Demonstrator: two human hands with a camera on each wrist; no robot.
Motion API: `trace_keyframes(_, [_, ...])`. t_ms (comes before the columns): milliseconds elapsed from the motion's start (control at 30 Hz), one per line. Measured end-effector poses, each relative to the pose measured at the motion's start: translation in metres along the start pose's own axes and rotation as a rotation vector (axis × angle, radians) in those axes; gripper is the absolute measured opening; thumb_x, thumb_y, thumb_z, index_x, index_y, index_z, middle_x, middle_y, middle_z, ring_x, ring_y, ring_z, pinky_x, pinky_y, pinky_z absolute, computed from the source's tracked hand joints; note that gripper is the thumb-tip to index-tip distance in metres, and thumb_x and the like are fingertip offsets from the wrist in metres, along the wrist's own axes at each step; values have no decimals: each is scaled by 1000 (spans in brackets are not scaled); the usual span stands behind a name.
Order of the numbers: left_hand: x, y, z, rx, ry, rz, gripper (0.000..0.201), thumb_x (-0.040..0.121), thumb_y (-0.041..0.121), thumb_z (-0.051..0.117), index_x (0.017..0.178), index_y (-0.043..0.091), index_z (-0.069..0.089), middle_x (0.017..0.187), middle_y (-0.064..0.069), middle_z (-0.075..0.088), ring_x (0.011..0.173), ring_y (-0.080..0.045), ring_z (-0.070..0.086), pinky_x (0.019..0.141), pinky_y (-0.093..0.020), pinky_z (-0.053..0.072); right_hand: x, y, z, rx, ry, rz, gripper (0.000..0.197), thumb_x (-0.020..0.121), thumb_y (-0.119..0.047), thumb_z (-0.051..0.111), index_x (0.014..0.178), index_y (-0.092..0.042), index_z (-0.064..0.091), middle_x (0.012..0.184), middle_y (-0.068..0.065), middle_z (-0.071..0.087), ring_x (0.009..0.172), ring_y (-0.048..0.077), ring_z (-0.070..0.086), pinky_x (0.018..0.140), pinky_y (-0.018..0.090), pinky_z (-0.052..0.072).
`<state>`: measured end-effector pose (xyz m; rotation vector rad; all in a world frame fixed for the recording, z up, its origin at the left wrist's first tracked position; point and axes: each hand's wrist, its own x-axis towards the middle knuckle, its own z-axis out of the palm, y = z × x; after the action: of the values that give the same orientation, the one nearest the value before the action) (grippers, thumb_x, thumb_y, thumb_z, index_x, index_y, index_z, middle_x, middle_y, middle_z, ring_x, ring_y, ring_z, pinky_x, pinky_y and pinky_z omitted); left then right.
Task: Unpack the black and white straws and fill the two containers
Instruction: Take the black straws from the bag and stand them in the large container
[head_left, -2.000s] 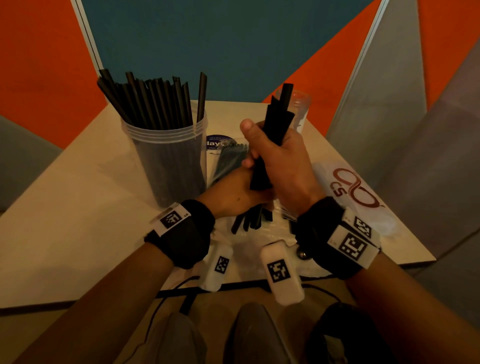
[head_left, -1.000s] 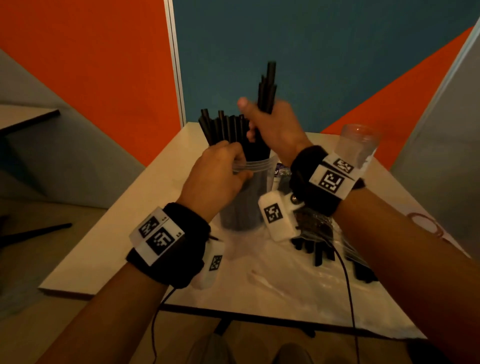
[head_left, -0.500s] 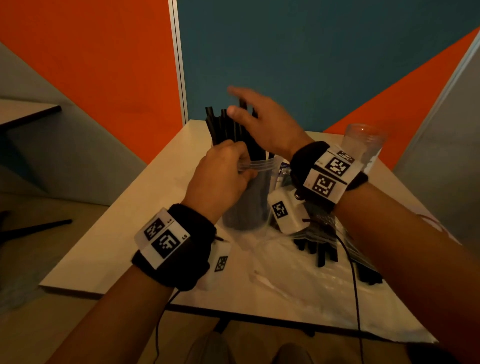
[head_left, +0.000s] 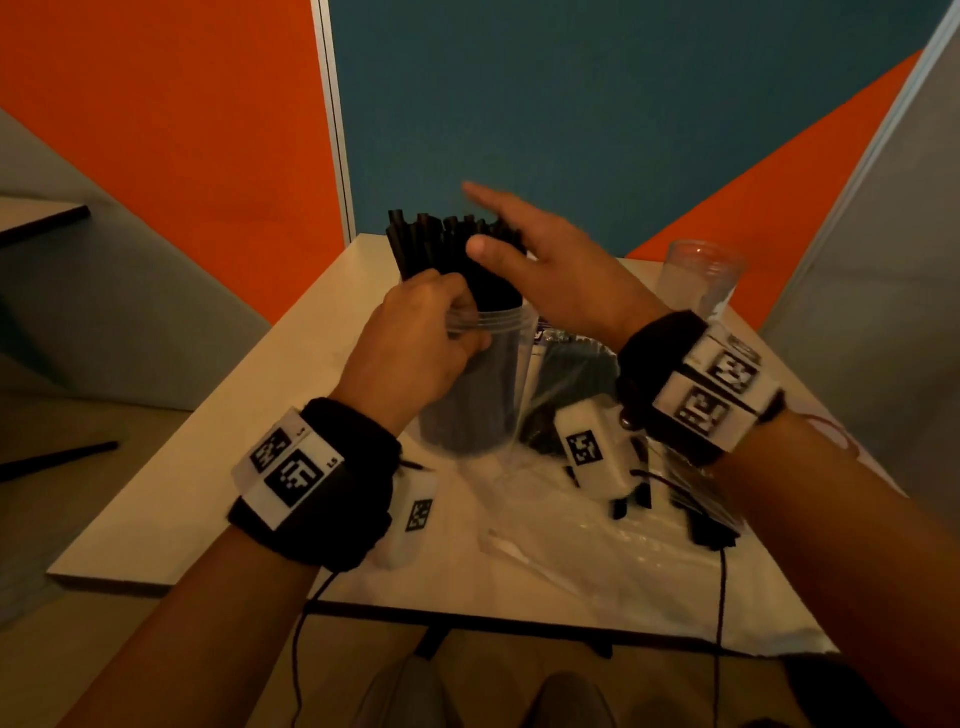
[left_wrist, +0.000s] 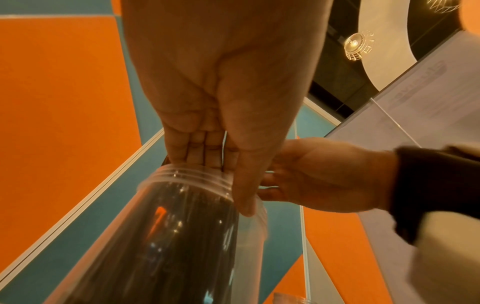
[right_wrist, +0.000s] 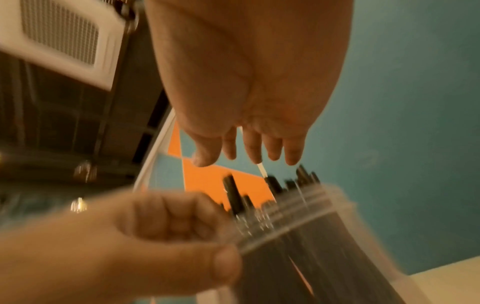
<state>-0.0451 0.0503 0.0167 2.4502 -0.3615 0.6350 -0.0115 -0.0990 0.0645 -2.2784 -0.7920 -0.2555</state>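
A clear plastic container (head_left: 480, 395) (left_wrist: 182, 236) (right_wrist: 311, 236) stands on the table, packed with black straws (head_left: 441, 244) (right_wrist: 272, 185) that rise above its rim. My left hand (head_left: 415, 343) (left_wrist: 228, 164) (right_wrist: 166, 232) grips the container at its rim, fingers inside and thumb outside. My right hand (head_left: 524, 244) (left_wrist: 311, 174) (right_wrist: 246, 156) hovers flat over the straw tops with straight fingers and holds nothing. A second clear container (head_left: 698, 278) stands at the back right with no straws showing in it. More black straws (head_left: 566, 374) lie in their clear packet behind the right wrist.
Loose black straws (head_left: 706, 525) and crumpled clear wrapping (head_left: 597, 551) lie on the white table (head_left: 218, 483) near its front edge. Orange, teal and grey partition walls close in behind and on both sides. A cable hangs from each wrist.
My right hand let the bundle of black straws drop into the container, then spread flat above the tops. My left hand came up from the table to grip the container's rim.
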Motion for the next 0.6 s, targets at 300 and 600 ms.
trace_keyframes(300, [-27,38,13,38,-144,353,22,84,22,66,105,19,59,108,1,53,102,-15,49,82,-26,39,-134,5,-32,319,75,250,14,93,-12,54,98,-16,67,86,-1,71,77,7,66,71,20,54])
trace_keyframes(600, [-15,66,90,306,-779,422,38,86,22,66,120,22,48,113,-1,48,99,-22,51,72,-34,40,-164,39,8,-271,-512,578,34,94,-31,49,127,-23,53,127,3,57,109,21,56,89,31,44])
